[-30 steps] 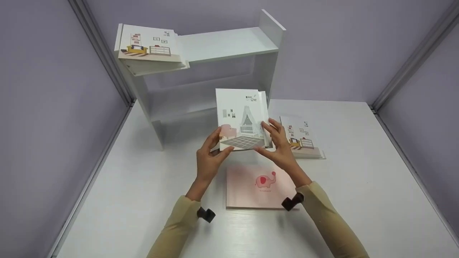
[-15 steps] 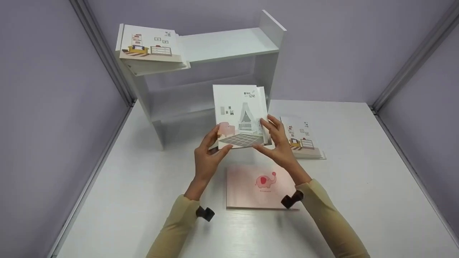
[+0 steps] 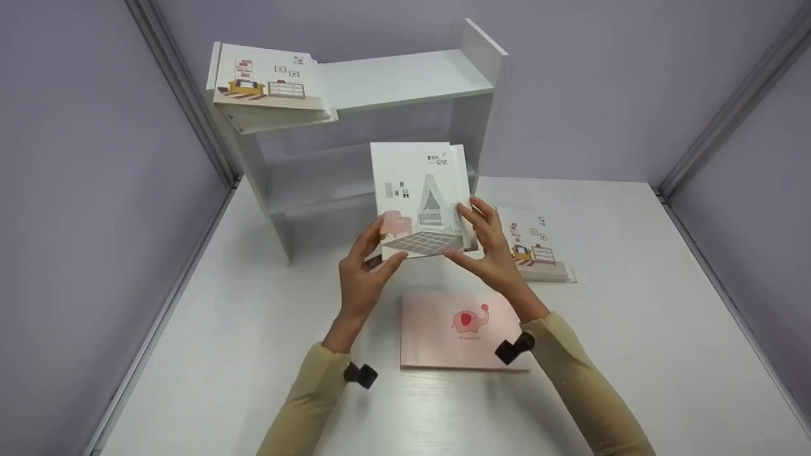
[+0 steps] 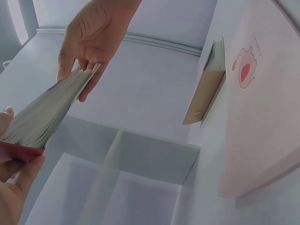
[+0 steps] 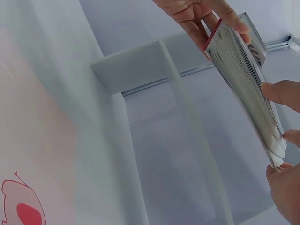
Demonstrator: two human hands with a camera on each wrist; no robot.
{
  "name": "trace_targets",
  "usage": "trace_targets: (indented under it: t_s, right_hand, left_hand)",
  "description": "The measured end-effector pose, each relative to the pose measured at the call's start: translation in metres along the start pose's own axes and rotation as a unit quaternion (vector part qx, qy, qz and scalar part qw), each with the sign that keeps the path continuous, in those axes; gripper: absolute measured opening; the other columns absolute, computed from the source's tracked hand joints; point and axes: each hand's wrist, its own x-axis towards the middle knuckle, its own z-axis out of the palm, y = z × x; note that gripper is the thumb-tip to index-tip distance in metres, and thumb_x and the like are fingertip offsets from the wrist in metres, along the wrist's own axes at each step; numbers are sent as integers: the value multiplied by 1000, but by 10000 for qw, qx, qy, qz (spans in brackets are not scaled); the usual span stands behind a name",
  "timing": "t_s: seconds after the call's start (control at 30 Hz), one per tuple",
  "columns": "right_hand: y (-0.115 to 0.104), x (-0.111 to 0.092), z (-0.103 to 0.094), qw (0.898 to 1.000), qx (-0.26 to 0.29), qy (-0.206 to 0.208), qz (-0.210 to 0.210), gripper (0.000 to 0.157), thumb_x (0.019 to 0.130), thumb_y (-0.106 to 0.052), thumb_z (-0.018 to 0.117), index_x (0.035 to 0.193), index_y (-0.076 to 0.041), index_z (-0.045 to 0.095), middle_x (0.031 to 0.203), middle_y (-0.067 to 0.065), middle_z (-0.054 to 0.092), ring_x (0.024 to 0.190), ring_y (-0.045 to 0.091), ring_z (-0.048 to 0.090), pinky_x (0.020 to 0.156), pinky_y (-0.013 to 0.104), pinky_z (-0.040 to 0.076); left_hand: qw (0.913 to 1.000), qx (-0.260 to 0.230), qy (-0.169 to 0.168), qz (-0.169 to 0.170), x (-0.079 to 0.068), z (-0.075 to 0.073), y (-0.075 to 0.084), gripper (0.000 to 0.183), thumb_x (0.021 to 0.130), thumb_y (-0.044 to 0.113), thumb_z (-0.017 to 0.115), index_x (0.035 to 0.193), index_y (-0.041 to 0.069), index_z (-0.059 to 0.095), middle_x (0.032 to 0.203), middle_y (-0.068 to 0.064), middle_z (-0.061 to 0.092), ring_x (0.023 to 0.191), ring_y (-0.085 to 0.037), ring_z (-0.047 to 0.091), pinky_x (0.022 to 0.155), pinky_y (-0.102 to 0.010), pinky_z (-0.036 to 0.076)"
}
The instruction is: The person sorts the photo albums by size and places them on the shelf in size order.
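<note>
In the head view, a white photo album (image 3: pixel 412 190) with a crib, pink chair and tiled floor on its cover is held up, tilted, in front of the shelf. My left hand (image 3: pixel 362 272) grips its lower left corner, thumb on the front edge. The lower right corner is between the thumb and fingers of my right hand (image 3: pixel 493 253). The left wrist view shows the album's thick page block (image 4: pixel 44 112) and a red spine at my left fingers. Below the hands, a pink elephant-cover book (image 3: pixel 443 342) lies flat on the table.
A white shelf unit (image 3: pixel 405 79) stands at the back. White albums with a sofa picture (image 3: pixel 269 79) lie at its top left. Another white sofa-picture album (image 3: pixel 535 247) lies on the table (image 3: pixel 640 329) to the right. Purple-grey walls enclose both sides.
Both hands have raised the album forward and slightly left, towards the shelf. Their hold on it stays the same. The other books have not moved.
</note>
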Motion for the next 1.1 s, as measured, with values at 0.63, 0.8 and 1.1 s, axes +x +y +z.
trace_targets:
  t_s: [0.63, 0.8, 1.1]
  right_hand:
    - [-14, 10, 2, 9996, -112, 30, -273, 72, 75, 2, 74, 137, 7, 37, 147, 28, 14, 138, 39, 17, 109, 55, 23]
    - [-18, 12, 2, 9994, -16, 2, -358, 72, 75, 4, 73, 137, 8, 36, 147, 28, 13, 139, 39, 14, 110, 52, 21]
    - [-24, 18, 2, 9991, -55, 24, -409, 72, 74, 4, 73, 137, 8, 37, 147, 28, 14, 140, 37, 15, 111, 50, 22]
  left_hand:
    - [9999, -57, 116, 108, 7, -7, 12, 60, 77, 1, 73, 130, -7, 47, 122, -21, 59, 111, -26, 59, 75, -40, 55]
    - [9997, -80, 164, 183, 10, -9, 15, 60, 77, 0, 73, 130, -8, 46, 122, -22, 59, 111, -25, 59, 75, -39, 56]
    - [9995, -1, 227, 225, 15, -12, 19, 59, 76, -1, 73, 128, -9, 48, 119, -20, 60, 109, -22, 60, 74, -36, 56]
